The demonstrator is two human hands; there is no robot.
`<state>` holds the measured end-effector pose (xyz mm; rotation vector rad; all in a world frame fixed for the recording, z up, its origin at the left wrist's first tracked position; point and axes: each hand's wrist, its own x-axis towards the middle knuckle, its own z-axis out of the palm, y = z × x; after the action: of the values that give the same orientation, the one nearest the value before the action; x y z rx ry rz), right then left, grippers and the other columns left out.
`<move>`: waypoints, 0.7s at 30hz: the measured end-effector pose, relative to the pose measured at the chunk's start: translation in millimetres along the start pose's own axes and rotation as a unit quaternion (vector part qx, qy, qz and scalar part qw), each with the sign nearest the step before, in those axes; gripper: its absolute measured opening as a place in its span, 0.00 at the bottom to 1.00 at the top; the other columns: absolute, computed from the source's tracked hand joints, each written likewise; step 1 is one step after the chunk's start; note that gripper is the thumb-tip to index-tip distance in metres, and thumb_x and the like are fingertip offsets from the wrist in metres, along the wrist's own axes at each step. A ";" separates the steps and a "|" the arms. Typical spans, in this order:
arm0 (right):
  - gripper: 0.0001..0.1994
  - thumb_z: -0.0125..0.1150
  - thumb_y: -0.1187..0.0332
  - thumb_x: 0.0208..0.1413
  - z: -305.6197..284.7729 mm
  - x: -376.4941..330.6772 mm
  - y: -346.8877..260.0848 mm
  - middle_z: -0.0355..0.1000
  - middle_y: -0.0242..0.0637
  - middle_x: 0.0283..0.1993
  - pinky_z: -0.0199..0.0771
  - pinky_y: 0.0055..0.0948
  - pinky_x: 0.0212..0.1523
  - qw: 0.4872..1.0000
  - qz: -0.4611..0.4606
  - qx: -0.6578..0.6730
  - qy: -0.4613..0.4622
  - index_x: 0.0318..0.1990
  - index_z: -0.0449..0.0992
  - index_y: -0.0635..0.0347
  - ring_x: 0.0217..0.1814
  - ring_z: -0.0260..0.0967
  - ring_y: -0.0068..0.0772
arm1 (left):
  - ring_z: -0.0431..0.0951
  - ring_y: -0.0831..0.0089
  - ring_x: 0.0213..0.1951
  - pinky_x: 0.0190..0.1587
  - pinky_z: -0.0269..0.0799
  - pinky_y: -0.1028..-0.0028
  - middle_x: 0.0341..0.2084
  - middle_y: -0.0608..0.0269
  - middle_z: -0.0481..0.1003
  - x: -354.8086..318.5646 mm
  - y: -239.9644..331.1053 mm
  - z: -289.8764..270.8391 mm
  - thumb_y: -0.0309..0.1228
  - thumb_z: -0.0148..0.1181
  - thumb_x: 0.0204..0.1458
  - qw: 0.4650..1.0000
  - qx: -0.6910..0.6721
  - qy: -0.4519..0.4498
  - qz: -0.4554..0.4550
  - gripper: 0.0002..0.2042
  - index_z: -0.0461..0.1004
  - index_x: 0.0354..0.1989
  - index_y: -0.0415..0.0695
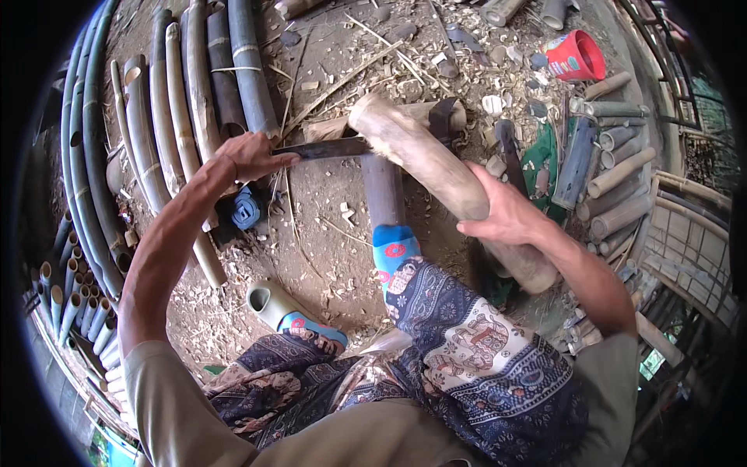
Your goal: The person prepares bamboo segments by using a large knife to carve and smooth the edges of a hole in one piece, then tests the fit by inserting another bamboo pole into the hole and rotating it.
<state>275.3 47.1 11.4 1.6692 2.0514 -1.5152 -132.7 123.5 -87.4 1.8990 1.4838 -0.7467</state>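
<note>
Though straight, pale log (pixel 436 171) aslant, long axis toward far left.

1. Only label I can spot is the printed patch (pixel 566 57) on that red plastic tub (pixel 589 62), up toward the top right.
2. It's light-coloured bits against red, wrapped round the tub's side.
3. Lettering's way too small and fuzzy for me, so honestly, nothing readable here.
</note>
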 end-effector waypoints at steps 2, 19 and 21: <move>0.42 0.71 0.61 0.43 -5.4 -3.3 16.0 0.67 0.53 0.55 0.63 0.37 0.61 0.995 -0.073 0.019 0.064 0.64 0.55 0.70 0.56 0.67 0.42 | 0.72 0.69 0.17 0.24 0.69 0.64 0.12 0.63 0.71 0.5 5.0 -5.6 0.72 0.50 0.45 1.000 0.025 0.019 0.001 0.37 0.74 0.14 0.44; 0.38 0.68 0.63 0.45 -49.5 -35.1 -4.6 0.65 0.44 0.52 0.69 0.32 0.52 0.909 -0.108 0.315 0.251 0.61 0.56 0.67 0.49 0.68 0.33 | 0.63 0.75 0.11 0.15 0.61 0.69 0.07 0.72 0.63 1.8 15.5 -18.4 0.62 0.57 0.50 0.944 -0.116 0.308 0.016 0.27 0.77 0.22 0.48; 0.38 0.68 0.63 0.45 -45.4 -37.2 6.1 0.65 0.44 0.52 0.68 0.32 0.53 0.923 -0.113 0.244 0.276 0.61 0.56 0.67 0.49 0.68 0.32 | 0.70 0.74 0.16 0.19 0.68 0.69 0.14 0.68 0.69 -33.8 29.6 27.9 0.53 0.64 0.48 0.893 -0.181 0.410 0.030 0.19 0.79 0.29 0.47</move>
<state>316.6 53.5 53.0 2.3367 2.3222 -1.9281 -112.8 75.6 -77.0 2.0290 1.8505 0.4312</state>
